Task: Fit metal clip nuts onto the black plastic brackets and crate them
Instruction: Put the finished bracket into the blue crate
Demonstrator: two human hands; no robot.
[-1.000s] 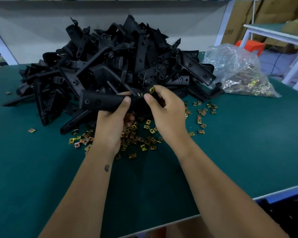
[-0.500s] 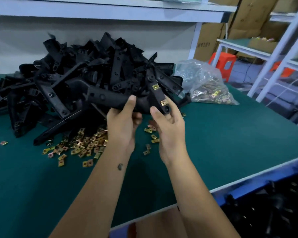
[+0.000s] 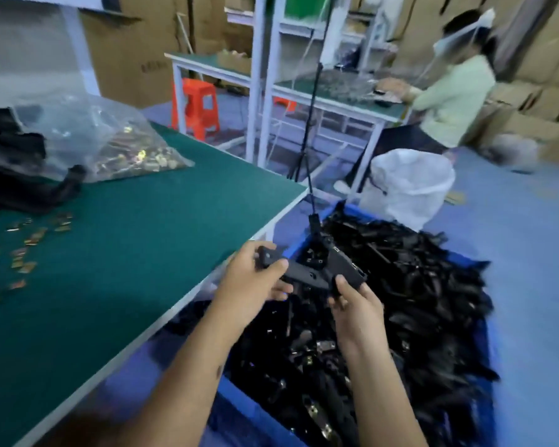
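A black plastic bracket (image 3: pixel 307 275) hangs over the blue crate (image 3: pixel 239 404), which is heaped with black brackets (image 3: pixel 400 304). My left hand (image 3: pixel 250 280) grips the bracket's left end. My right hand (image 3: pixel 352 301) holds its right end with the thumb up along the edge. Loose gold clip nuts (image 3: pixel 23 250) lie on the green table (image 3: pixel 136 240) at the left. A clear bag of clip nuts (image 3: pixel 110 146) sits further back, beside the edge of the black bracket pile (image 3: pixel 10 169).
The crate stands on the blue floor right of the table's corner. Behind it are a black tripod (image 3: pixel 310 130), a white sack (image 3: pixel 410 185) and an orange stool (image 3: pixel 197 106). A person in a pale green top (image 3: pixel 449 98) works at another bench.
The view has swung right from the table to the crate. Both hands have carried the bracket off the table and now hold it over the crate.
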